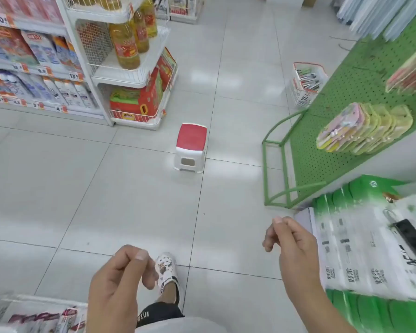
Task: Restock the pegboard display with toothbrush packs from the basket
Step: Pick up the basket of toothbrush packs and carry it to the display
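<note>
From the head camera, the view looks down at a shiny tiled floor [130, 188] in a shop.

Both hands are low in the picture. The left hand [117, 284] has its fingers loosely curled, with the thumb near the fingertips. It holds nothing. The right hand [291, 246] looks the same: soft, curled fingers and nothing in them. Both hang in the air above the floor. Just beside the left hand, lower down, is a foot in a white shoe [166, 270] with little pictures on it.

The basket [306, 84] is white with a red rim. It sits on the floor far ahead on the right, right next to the green pegboard [334, 131]. Toothbrush packs [308, 79] stand inside it. The basket is well apart from both hands.

The pegboard runs along the right side. Yellow and pink packs [363, 128] hang on it in a bunch. More packs [413, 73] hang higher up, but they are too blurry to tell what they are.

A small stool [191, 147] with a red top and white legs stands in the middle of the floor.

On the left are white shelves [101, 75] with bottles of oil [125, 44] and red boxes [139, 99]. Green and white packs [370, 248] fill the bottom right corner, near the right hand.
</note>
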